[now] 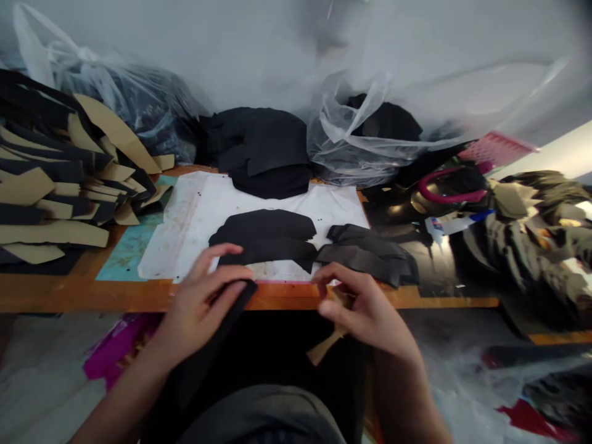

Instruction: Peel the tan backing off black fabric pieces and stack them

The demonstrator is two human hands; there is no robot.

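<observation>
My left hand [208, 296] is closed on a black fabric piece [231, 308], pinched between thumb and fingers at the table's front edge. Crumpled tan paper strips [333, 339] hang from my right hand [358, 302], whose thumb and fingers are curled around them. Just beyond my hands, black cut pieces [268, 234] lie stacked on a white sheet [185, 216]. To their right sits a second pile of dark pieces [370, 250], close to my right fingertips. Part of the held black piece is lost against the dark clothing below.
Tan-backed black pieces [60, 191] heap up at the left. Behind stand a black stack [263, 142] and clear plastic bags [356, 142]. A white bottle with a blue tip [439, 229], a pink-rimmed container [456, 191] and more cut pieces [531, 246] are at the right.
</observation>
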